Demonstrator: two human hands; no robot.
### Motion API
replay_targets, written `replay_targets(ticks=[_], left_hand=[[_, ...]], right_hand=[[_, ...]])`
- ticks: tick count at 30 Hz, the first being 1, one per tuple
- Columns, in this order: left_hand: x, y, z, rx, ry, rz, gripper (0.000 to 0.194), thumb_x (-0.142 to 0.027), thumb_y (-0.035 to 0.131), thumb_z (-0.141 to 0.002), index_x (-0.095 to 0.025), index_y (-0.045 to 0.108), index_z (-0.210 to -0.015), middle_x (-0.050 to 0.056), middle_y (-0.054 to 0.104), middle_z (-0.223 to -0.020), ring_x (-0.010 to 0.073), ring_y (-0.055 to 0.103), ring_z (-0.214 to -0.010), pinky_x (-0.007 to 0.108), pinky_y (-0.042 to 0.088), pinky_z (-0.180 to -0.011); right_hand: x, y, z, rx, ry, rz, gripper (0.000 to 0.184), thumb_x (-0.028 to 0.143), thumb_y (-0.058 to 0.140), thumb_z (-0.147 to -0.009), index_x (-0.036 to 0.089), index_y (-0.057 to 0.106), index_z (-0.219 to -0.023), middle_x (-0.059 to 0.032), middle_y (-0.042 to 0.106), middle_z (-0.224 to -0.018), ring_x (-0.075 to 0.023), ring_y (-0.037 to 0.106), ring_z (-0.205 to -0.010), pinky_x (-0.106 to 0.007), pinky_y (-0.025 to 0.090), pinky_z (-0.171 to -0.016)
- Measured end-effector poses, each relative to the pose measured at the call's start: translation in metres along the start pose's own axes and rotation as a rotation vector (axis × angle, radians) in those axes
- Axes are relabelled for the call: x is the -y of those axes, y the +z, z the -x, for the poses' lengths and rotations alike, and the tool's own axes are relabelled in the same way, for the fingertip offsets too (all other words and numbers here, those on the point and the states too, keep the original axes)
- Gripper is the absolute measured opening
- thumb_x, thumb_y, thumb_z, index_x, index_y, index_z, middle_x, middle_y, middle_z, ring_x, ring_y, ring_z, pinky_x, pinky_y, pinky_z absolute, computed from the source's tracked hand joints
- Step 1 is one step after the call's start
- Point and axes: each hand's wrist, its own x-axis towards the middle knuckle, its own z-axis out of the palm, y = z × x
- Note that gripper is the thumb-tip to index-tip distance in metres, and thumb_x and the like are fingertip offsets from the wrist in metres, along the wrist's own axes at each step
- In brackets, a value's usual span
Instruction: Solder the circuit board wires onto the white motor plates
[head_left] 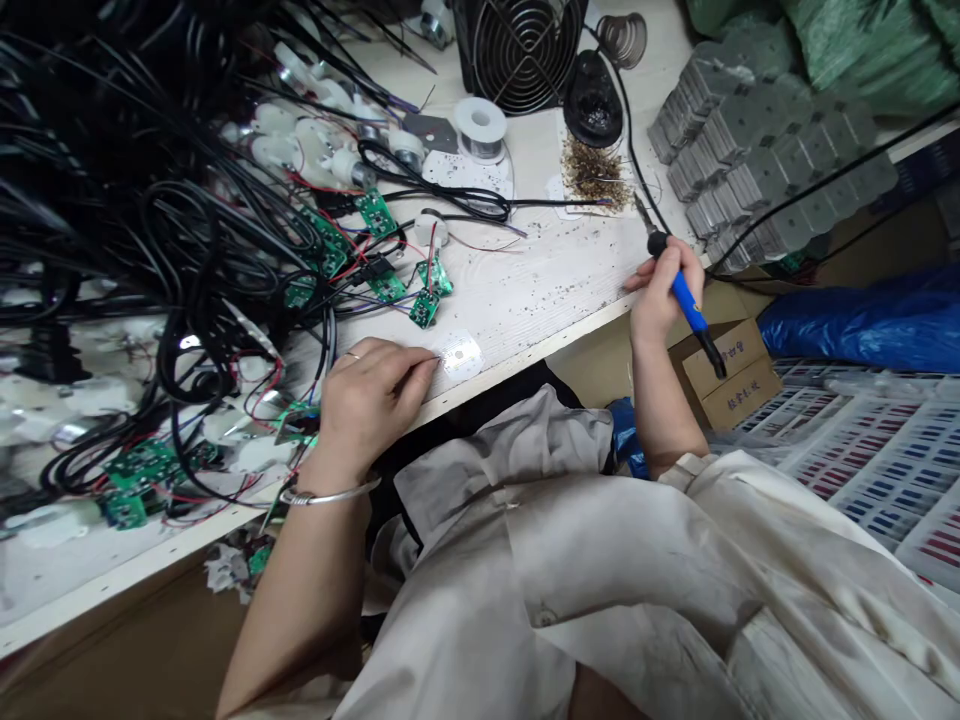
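Note:
In my right hand [667, 290] is a soldering iron [686, 300] with a blue handle and a cable. Its metal tip points up and away, near a sheet of brown, crumbly residue [596, 175]. My left hand [379, 390] rests at the front of the bench, thumb and fingers pinched together at the left edge of a thin white board [460, 356]. That board lies flat near the bench edge, and the fingertips partly cover its side. Just beyond it are small green circuit boards [425, 308] with red and black wires.
Black cables [187, 200] and white motor parts [300, 140] crowd the left. A solder spool [481, 128], a fan [523, 45] and a black iron holder [592, 100] stand at the back. Stacked metallic plates [750, 140] sit right, above cardboard boxes [727, 370] and white trays [862, 440].

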Motion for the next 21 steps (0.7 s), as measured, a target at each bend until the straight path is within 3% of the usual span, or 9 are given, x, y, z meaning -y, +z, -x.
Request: replay_targets(ticks=[3, 7, 9, 11, 17, 21], left_hand=[[-0.003, 0.005, 0.001, -0.026, 0.0, -0.025, 0.019, -0.03, 0.057, -0.097, -0.023, 0.069, -0.085, 0.004, 0.072, -0.077, 0.0202, 0.065, -0.074, 0.038, 0.054, -0.072], [-0.008, 0.011, 0.002, 0.004, -0.089, -0.052, 0.019, -0.026, 0.055, -0.096, -0.023, 0.07, -0.084, 0.005, 0.072, -0.082, 0.0218, 0.066, -0.082, 0.038, 0.052, -0.079], [-0.009, 0.012, 0.002, 0.025, -0.099, -0.072, 0.018, -0.026, 0.054, -0.095, -0.023, 0.069, -0.086, 0.005, 0.072, -0.087, 0.0222, 0.066, -0.086, 0.038, 0.05, -0.078], [-0.009, 0.012, 0.002, 0.042, -0.101, -0.081, 0.016, -0.025, 0.055, -0.094, -0.022, 0.069, -0.086, 0.006, 0.073, -0.094, 0.0226, 0.066, -0.088, 0.038, 0.049, -0.077], [-0.007, 0.008, -0.003, 0.132, -0.157, 0.002, 0.016, -0.025, 0.053, -0.093, -0.02, 0.067, -0.086, 0.008, 0.072, -0.096, 0.0219, 0.066, -0.088, 0.037, 0.051, -0.077], [-0.01, 0.007, -0.006, 0.153, -0.213, 0.013, 0.019, -0.026, 0.05, -0.094, -0.019, 0.065, -0.086, 0.008, 0.07, -0.094, 0.0222, 0.066, -0.087, 0.036, 0.05, -0.075]], right_hand=[[0.037, -0.005, 0.026, 0.048, -0.03, -0.145, 0.024, 0.046, 0.056, -0.097, 0.026, 0.069, -0.1, 0.0094, 0.057, -0.061, -0.0052, 0.053, -0.037, -0.018, 0.04, -0.036], [0.084, -0.014, 0.067, 0.502, 0.036, -0.156, 0.025, 0.047, 0.059, -0.095, 0.026, 0.072, -0.099, 0.0032, 0.069, -0.074, -0.0107, 0.065, -0.048, -0.027, 0.054, -0.047], [0.097, -0.013, 0.081, 0.718, 0.066, -0.142, 0.026, 0.047, 0.059, -0.095, 0.027, 0.072, -0.103, 0.0016, 0.071, -0.074, -0.0134, 0.07, -0.057, -0.03, 0.06, -0.058], [0.102, -0.009, 0.091, 0.841, 0.066, -0.141, 0.025, 0.047, 0.059, -0.094, 0.027, 0.072, -0.102, 0.0011, 0.072, -0.072, -0.0143, 0.071, -0.061, -0.031, 0.063, -0.066], [0.087, -0.003, 0.101, 0.783, 0.144, -0.216, 0.025, 0.047, 0.056, -0.096, 0.028, 0.072, -0.097, 0.0075, 0.06, -0.054, -0.0107, 0.062, -0.045, -0.026, 0.058, -0.055], [0.085, -0.004, 0.101, 0.823, 0.161, -0.163, 0.031, 0.053, 0.055, -0.095, 0.028, 0.074, -0.094, 0.0052, 0.064, -0.057, -0.0123, 0.067, -0.053, -0.027, 0.059, -0.059]])
